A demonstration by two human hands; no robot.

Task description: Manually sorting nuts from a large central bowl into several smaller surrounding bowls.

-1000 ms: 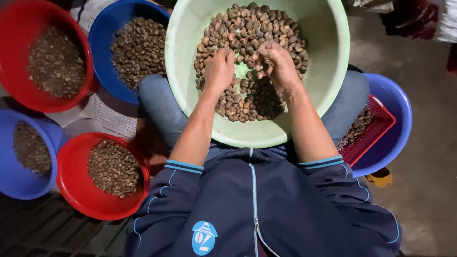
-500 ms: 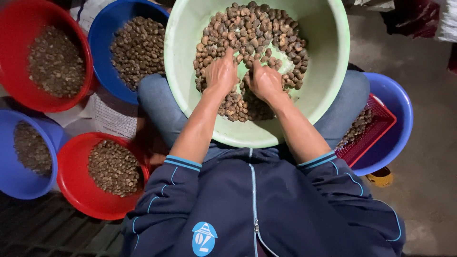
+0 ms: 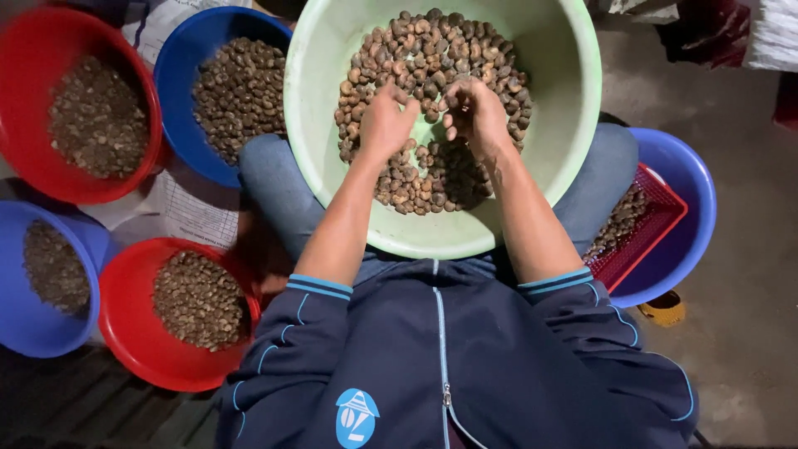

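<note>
A wide pale green basin rests on my lap, holding a heap of brown nuts. Both my hands are inside it, close together over the middle of the heap. My left hand lies back-up with its fingers curled down onto the nuts; whatever is under them is hidden. My right hand is lifted slightly, its fingertips pinched on a few nuts. My blue sleeves are pushed up to the elbows.
To my left sit a blue basin, a red basin, another blue basin and another red basin, each holding nuts, on printed paper. On my right, a red mesh basket sits in a blue basin.
Both hands have drawn together from spread positions on the heap and lifted a little, with fingers now curled inward.
</note>
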